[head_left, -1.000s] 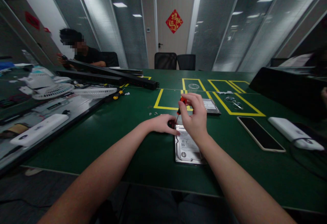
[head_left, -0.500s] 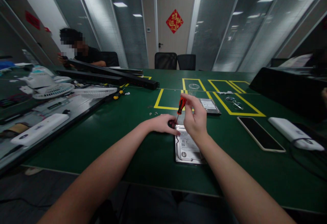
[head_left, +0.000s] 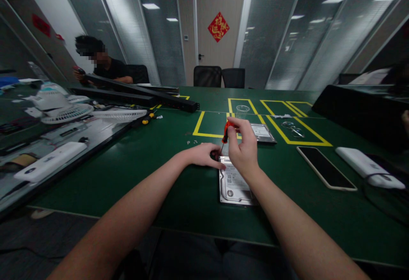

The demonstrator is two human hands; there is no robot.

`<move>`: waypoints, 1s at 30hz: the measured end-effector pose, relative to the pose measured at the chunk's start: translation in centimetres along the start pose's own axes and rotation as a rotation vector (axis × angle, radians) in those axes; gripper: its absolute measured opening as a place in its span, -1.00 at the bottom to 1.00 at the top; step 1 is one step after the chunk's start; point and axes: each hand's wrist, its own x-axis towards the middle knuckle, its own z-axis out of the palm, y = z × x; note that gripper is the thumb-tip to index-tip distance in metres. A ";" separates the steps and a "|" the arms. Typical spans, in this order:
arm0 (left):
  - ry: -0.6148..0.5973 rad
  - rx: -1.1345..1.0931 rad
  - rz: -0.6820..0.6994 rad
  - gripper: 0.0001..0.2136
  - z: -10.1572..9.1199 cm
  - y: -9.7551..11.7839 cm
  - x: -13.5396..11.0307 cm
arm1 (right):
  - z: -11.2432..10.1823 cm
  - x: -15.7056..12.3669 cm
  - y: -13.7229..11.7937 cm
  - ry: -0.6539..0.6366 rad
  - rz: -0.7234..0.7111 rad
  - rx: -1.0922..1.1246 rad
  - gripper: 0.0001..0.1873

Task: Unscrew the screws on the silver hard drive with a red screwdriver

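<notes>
A silver hard drive [head_left: 234, 184] lies flat on the green table in front of me, its labelled face up. My left hand [head_left: 204, 154] grips its far left corner, thumb on the top edge and fingers curled beyond it, partly hidden. A red and black screwdriver [head_left: 226, 132] is held by the handle in my right hand [head_left: 243, 148]. Its shaft slants down to the drive's far left corner, close to my left fingers; the tip and any screw there are too small to make out. My right hand and forearm cover the drive's right side.
Tiny screws [head_left: 192, 142] lie beyond my left hand. A second hard drive [head_left: 262, 133], a clear plastic cup [head_left: 243, 112], a phone [head_left: 326, 167] and a white power bank [head_left: 370, 167] are to the right. Fan parts [head_left: 67, 112] crowd the left; a person [head_left: 108, 67] sits beyond.
My right fingers have shifted slightly on the screwdriver's handle, and the handle appears turned a little. My left hand and the hard drive have stayed in place.
</notes>
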 end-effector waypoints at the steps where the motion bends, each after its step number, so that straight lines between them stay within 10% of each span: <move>1: 0.001 0.002 0.002 -0.43 0.0 0.0 0.0 | 0.0 0.0 0.0 0.005 0.001 0.002 -0.75; 30: -0.030 -0.007 0.015 -0.41 0.0 -0.1 0.0 | 0.1 0.0 0.1 0.006 0.005 0.012 -0.77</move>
